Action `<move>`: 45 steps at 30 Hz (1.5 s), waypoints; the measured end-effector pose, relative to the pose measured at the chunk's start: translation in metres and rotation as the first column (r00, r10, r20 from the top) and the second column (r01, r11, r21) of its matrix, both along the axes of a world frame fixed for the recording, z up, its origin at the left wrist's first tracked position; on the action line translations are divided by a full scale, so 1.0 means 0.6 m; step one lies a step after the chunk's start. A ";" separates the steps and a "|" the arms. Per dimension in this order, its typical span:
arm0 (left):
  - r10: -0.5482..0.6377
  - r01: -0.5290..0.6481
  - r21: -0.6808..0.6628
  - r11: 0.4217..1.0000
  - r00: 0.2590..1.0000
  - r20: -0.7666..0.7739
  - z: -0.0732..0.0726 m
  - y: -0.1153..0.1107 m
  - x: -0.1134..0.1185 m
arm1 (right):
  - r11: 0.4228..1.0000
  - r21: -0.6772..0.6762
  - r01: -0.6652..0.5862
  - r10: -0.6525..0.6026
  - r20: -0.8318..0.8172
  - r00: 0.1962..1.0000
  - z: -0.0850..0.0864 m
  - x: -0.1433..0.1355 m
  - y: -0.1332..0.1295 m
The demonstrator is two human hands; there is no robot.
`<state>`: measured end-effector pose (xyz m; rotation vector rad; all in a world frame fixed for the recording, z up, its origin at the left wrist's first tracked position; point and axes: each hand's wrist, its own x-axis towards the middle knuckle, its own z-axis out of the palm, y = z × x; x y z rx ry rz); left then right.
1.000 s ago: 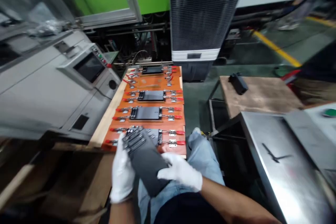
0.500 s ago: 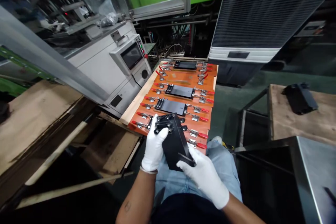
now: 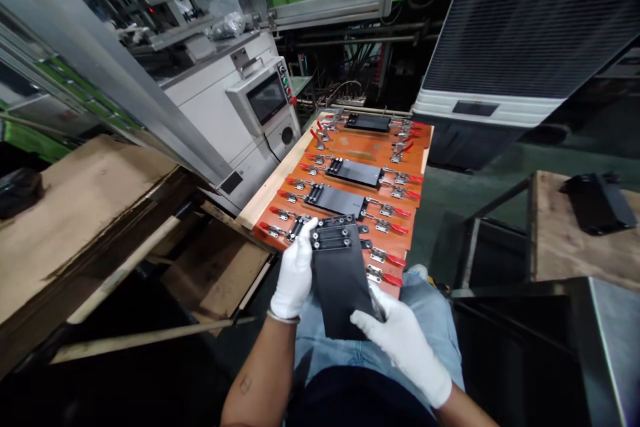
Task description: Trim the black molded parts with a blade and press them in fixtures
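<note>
A black moulded plastic part is tilted in front of me above my lap, its flat face towards me and its ribbed end with round bosses upward. My left hand, in a white glove, grips the upper left edge of this part. At its lower right edge is my gloved right hand, closed around a thin dark blade-like tool that is mostly hidden by the fingers. Just beyond lies an orange fixture board with several black plates held between red-handled toggle clamps.
Another black part sits on a wooden-topped stand to the right. A cardboard-covered bench is at left, with a dark object on it. A machine control panel and a large ribbed unit stand behind the board.
The black part has turned so its flat face and ribbed end show more squarely to me. My left thumb has moved off its front face. The camera view has swung slightly left.
</note>
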<state>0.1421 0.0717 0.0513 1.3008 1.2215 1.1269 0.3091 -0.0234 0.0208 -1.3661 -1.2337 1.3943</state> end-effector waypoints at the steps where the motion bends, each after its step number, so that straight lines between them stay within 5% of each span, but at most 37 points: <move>1: -0.068 0.069 -0.012 0.998 0.996 0.050 -0.004 0.000 -0.001 | 1.000 -0.006 -0.015 0.015 -0.001 1.000 0.000 0.000 -0.001; 4: -0.149 0.161 -0.073 0.984 0.978 0.146 -0.018 0.001 -0.005 | 0.999 0.030 0.038 -0.042 0.153 0.987 0.005 0.012 -0.001; 7: -0.131 0.143 -0.093 0.985 0.984 0.124 -0.028 0.001 -0.010 | 0.969 0.212 0.130 -0.201 0.361 0.911 0.024 0.040 0.017; 11: -0.189 0.192 -0.076 0.978 0.981 0.040 -0.030 -0.009 -0.015 | 0.864 0.474 -0.170 -0.096 0.486 0.869 0.057 0.070 0.074; 16: -0.261 0.254 -0.128 0.959 0.964 -0.046 -0.018 -0.028 -0.020 | 0.751 0.523 -0.403 0.031 0.582 0.812 0.070 0.063 0.134; 21: -0.257 0.251 -0.102 0.963 0.965 -0.054 -0.007 -0.035 -0.033 | 0.663 0.557 -0.500 0.095 0.600 0.794 0.068 0.040 0.140; 27: -0.234 0.227 -0.091 0.970 0.969 -0.084 0.001 -0.038 -0.041 | 0.627 0.632 -0.455 -0.043 0.612 0.790 0.058 0.022 0.135; 36: -0.140 0.140 -0.016 0.990 0.968 -0.210 -0.024 -0.038 -0.022 | 0.673 0.673 -0.305 -0.184 0.553 0.813 0.012 0.016 0.127; 40: -0.146 0.142 -0.034 0.989 0.973 -0.177 -0.018 -0.032 -0.007 | 0.761 0.649 -0.024 -0.244 0.320 0.916 0.001 0.020 0.116; 43: -0.068 0.061 -0.051 0.997 0.986 -0.152 0.001 -0.023 0.006 | 0.889 0.358 0.285 -0.344 0.112 0.932 0.002 0.021 0.096; 45: 0.027 -0.043 -0.087 0.995 0.983 -0.183 0.014 -0.006 0.021 | 0.955 0.054 0.291 -0.288 -0.055 0.956 0.001 0.023 0.088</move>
